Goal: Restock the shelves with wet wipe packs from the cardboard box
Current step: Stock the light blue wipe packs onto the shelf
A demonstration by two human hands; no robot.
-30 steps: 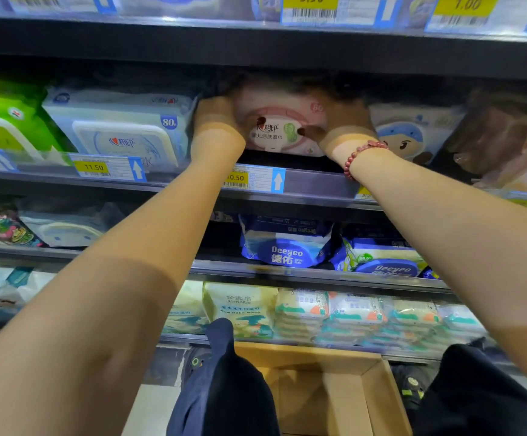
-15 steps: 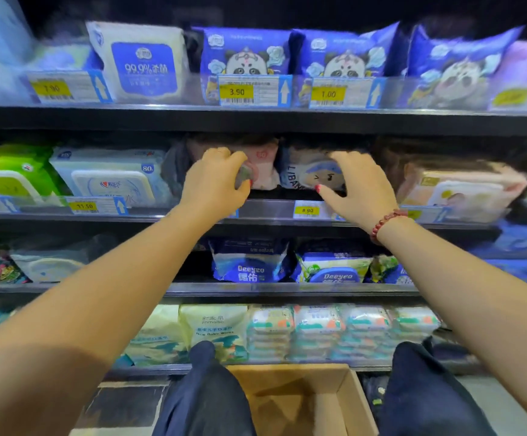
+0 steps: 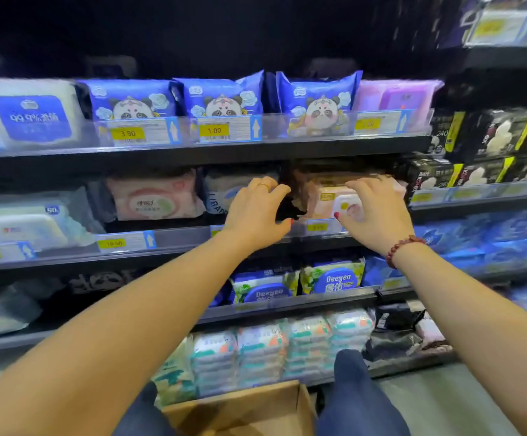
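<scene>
While hands (image 3: 256, 215) (image 3: 377, 212) hover at shelf (image 3: 177, 239) | tags (image 3: 127, 133) 3.90, 1.00, 10.50 | Deeyeo packs (image 3: 334, 280) below

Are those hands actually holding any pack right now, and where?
Nothing is gripped. The right hand lies spread over the peach pack, by its white lid; the left hand is open beside it.
</scene>
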